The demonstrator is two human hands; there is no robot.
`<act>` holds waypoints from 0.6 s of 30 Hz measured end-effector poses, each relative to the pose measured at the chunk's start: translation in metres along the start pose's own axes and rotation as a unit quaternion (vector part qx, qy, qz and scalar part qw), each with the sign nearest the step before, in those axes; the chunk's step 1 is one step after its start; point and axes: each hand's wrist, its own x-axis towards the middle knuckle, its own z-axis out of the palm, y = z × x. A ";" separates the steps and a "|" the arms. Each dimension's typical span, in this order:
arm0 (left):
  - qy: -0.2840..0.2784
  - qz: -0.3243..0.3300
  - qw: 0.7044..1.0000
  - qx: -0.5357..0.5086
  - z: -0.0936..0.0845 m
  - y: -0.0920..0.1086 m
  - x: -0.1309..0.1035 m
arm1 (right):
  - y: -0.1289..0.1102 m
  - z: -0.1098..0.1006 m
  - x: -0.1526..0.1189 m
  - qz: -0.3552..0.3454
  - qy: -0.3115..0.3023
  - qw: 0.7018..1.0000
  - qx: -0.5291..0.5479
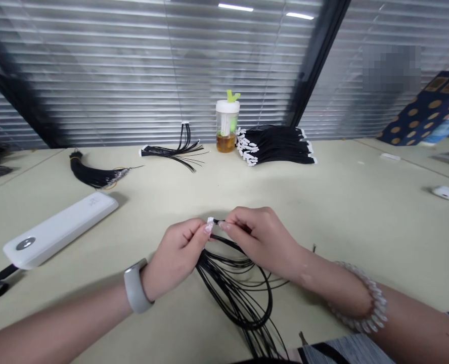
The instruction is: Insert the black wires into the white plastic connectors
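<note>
Over the middle of the table, my left hand (181, 253) pinches a small white connector (210, 221) between thumb and forefinger. My right hand (264, 240) is closed on the end of a black wire (217, 221), right beside the connector. Whether the wire's tip sits inside the connector I cannot tell. A bundle of black wires (232, 298) hangs in loops below both hands and runs toward the table's front edge. Part of the bundle is hidden behind my fingers.
A white power bank (61, 230) lies at the left. Toward the back are a tied wire bundle (95, 172), loose wires with white connectors (171, 151), a drink bottle (226, 126) and a stack of finished-looking black cables (279, 145). A white earbud case (447, 192) rests at the right.
</note>
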 end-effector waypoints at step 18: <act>-0.039 -0.018 0.999 -0.020 0.000 0.001 0.001 | 0.006 0.003 0.002 0.018 -0.028 0.999 0.021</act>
